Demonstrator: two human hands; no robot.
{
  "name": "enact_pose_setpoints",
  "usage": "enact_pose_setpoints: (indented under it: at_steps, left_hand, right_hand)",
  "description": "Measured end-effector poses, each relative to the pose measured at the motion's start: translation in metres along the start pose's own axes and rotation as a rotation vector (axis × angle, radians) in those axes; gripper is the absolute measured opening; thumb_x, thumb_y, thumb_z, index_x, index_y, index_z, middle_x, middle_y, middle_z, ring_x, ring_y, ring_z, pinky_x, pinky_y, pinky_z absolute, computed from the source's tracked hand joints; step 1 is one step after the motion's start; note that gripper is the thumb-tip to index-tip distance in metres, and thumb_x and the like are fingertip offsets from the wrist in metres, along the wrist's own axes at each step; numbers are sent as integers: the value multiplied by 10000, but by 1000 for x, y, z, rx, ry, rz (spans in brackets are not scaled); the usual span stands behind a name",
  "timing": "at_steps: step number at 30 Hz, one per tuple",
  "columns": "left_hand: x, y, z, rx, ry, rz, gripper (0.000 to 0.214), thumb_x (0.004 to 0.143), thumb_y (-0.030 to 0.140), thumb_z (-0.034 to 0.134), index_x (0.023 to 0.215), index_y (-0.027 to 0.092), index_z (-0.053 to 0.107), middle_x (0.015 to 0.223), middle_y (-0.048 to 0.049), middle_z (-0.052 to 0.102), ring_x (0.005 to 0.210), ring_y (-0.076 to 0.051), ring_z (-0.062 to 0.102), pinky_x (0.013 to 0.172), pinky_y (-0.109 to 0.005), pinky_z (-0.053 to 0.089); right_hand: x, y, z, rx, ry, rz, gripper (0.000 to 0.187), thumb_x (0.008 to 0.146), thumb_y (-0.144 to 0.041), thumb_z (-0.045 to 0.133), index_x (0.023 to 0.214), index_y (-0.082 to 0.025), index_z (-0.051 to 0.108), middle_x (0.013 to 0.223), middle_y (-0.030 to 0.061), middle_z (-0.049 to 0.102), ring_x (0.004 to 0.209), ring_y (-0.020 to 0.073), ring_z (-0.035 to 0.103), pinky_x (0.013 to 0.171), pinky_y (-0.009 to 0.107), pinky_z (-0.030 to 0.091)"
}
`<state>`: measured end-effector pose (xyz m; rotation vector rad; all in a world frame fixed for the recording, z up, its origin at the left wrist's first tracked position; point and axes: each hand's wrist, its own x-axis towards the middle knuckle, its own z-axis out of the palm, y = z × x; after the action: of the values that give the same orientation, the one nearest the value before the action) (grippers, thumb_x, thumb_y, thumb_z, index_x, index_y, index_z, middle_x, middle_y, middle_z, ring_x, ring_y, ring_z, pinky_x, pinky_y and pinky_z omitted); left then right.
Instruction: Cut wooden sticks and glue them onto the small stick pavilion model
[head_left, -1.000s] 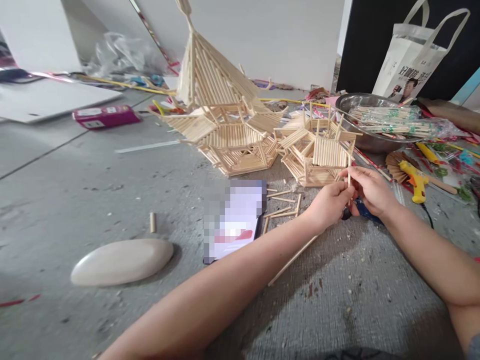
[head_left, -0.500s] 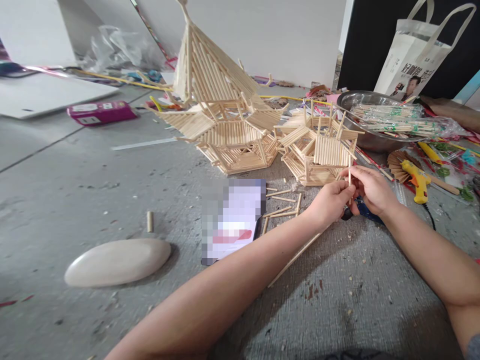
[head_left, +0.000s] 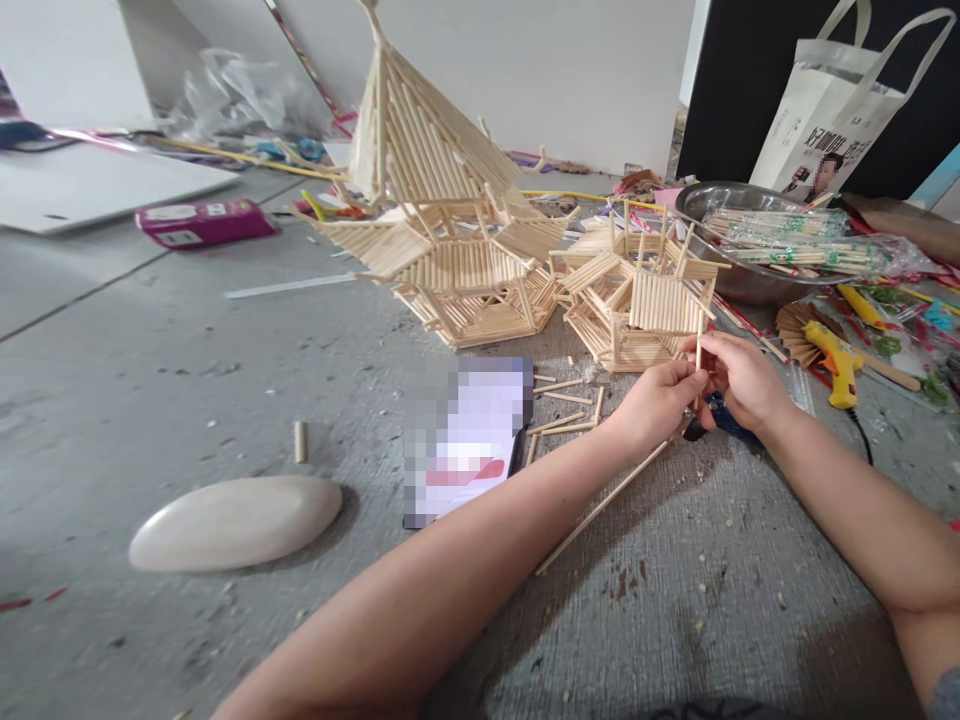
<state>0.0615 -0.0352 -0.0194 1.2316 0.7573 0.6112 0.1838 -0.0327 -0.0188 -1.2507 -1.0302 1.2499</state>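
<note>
A thin wooden stick (head_left: pixel 699 350) stands nearly upright between my hands, close to the front right corner of the smaller stick model (head_left: pixel 664 302). My left hand (head_left: pixel 660 398) pinches it between thumb and fingers. From the other side my right hand (head_left: pixel 744 378) is closed on the same stick, its fingertips partly hidden. Whether the stick touches the model I cannot tell. Below my hands lies a dark blue-handled tool (head_left: pixel 731 420), mostly covered. A long loose stick (head_left: pixel 600 508) lies on the floor under my left forearm, and several short cut pieces (head_left: pixel 564 422) are scattered nearby.
Left of the smaller model stands a larger one with a pointed roof (head_left: pixel 420 150). A phone (head_left: pixel 472 430) and an oval pale object (head_left: pixel 236 525) lie on the floor. To the right are a yellow glue gun (head_left: pixel 836 365), a metal bowl (head_left: pixel 750 285) with wrapped chopsticks, and a bag (head_left: pixel 832 120).
My left hand has shifted very slightly, and a little more of the long loose stick and the tool below shows. Both hands still hold the upright stick.
</note>
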Motion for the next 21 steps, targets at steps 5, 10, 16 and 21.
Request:
enact_pose_setpoints:
  at_steps: [5,10,16,21]
  left_hand:
    - [0,0,0,7,3,-11,190,874,226,361,723,151,448,480,34,541,273,-19,292,306,-167,202]
    - [0,0,1,20,14,-15,184,874,218,362,731,152,455,476,38,535,273,-21,296,305,-169,207]
    - [-1,2,1,36,18,-14,181,876,214,362,732,153,453,471,45,528,273,-17,289,310,-168,206]
    - [0,1,1,32,17,-13,172,870,208,367,735,152,456,470,42,530,277,-21,294,317,-172,206]
  right_hand:
    - [0,-2,3,8,27,8,171,634,-339,553,614,-177,605,581,-11,526,529,89,452,413,207,294]
    - [1,0,3,29,26,11,174,645,-343,544,612,-177,585,579,-9,526,548,95,461,419,208,290]
    - [1,1,2,18,18,-6,165,665,-332,542,618,-179,584,588,-10,531,546,94,456,433,219,300]
    - [0,-1,3,21,21,-8,159,662,-326,543,617,-180,588,580,-13,531,548,96,461,439,220,306]
